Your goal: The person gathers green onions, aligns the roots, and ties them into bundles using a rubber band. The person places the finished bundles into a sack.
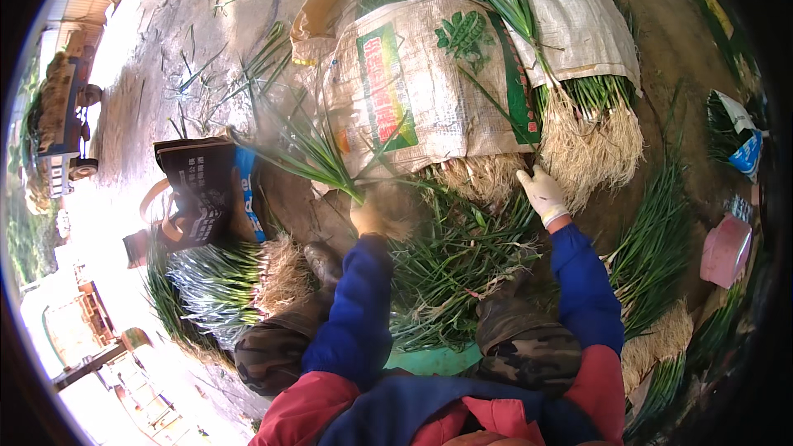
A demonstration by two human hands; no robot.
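My left hand, in a pale glove, is closed around a few green onions; their leaves point up and left, and their blurred roots hang at the hand's right. My right hand, in a white glove, has its thumb and fingers apart beside the roots of green onions that stick out from under a printed woven sack. Whether it touches the roots is hard to tell. Loose onion leaves lie in a heap between my knees.
A white woven sack covers another onion bundle at upper right. At left, a black printed bag lies by bundled green onions. More onions and a pink plastic container are on the right. Trucks stand far left.
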